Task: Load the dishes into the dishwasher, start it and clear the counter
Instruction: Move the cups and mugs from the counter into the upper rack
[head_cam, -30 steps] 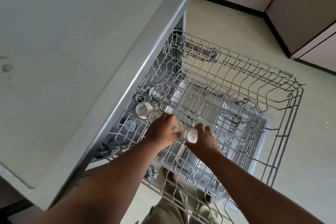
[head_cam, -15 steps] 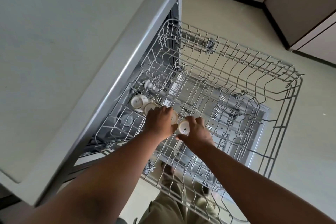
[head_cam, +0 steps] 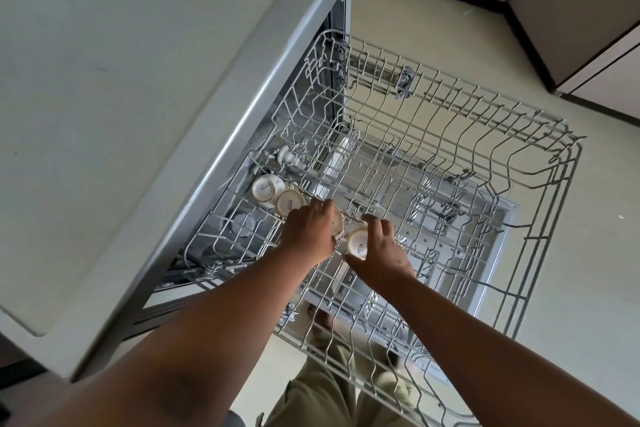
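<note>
Forearms come in from the bottom of the view, so you're leaning right over the pulled-out upper rack [head_cam: 540,204]. Your right hand [head_cam: 382,255] has its fingers curled round a white cup [head_cam: 357,242], bottom up, which makes sense since it needs to drain and catch the spray from below. Your left hand [head_cam: 308,234] is cupped over a second cup [head_cam: 337,220] just beside it; most of that one is hidden under your palm, but it looks like you're gripping it to seat it between the wires.

Just past your hands, two more upturned cups [head_cam: 265,188] and [head_cam: 290,203] sit touching each other in a row along the rack's left side. I'd guess you're extending that row so they prop each other and don't tip.

The rest of the rack is bare wire, with the lower rack [head_cam: 433,218] visible through it.

The surface [head_cam: 104,80] overhangs on the left; what's left on it to clear I can't tell from here.
</note>
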Tool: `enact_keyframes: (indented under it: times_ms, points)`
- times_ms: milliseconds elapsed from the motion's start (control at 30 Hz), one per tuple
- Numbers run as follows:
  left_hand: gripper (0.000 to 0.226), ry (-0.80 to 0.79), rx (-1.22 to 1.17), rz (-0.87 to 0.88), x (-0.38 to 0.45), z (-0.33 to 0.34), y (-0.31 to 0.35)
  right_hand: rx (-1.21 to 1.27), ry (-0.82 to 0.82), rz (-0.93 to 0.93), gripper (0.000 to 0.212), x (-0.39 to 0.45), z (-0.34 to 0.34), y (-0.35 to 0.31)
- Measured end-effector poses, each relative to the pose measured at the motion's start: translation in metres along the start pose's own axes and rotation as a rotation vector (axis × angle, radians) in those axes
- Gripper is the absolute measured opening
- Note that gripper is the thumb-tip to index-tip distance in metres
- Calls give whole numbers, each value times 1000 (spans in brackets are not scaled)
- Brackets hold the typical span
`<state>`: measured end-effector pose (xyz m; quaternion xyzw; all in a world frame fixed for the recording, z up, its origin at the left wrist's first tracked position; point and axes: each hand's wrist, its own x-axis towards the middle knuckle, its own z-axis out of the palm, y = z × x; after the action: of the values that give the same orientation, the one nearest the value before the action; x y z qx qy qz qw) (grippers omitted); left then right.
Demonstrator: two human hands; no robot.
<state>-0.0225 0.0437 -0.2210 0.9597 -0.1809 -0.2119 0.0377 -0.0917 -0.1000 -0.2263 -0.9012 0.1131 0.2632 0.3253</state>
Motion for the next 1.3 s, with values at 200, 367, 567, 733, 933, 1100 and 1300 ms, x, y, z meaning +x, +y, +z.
enact_keyframes:
  times_ms: [200,367,567,733,933,1100,1300]
  points:
    - [60,-25,36,-12,1,-4,-1,9,37,34,66,-1,-1,-2]
    - [59,-25,18,-11,0,-2,-2,48,53,88,66,2,-3,-2]
    - [59,-7,-3,-8,-3,0,-2,121,105,112,69,1,3,-5]
    - [61,-6,9,-16,-3,0,-3,91,110,147,66,-2,6,-8]
    - [78,-24,23,-21,-4,1,-1,-20,74,142,70,-3,3,-5]
    - [80,-14,48,-15,-5,0,0,-111,1,116,85,-1,-6,5]
    - [87,-11,39,-13,-6,-3,0,-212,42,99,94,-2,-13,6]
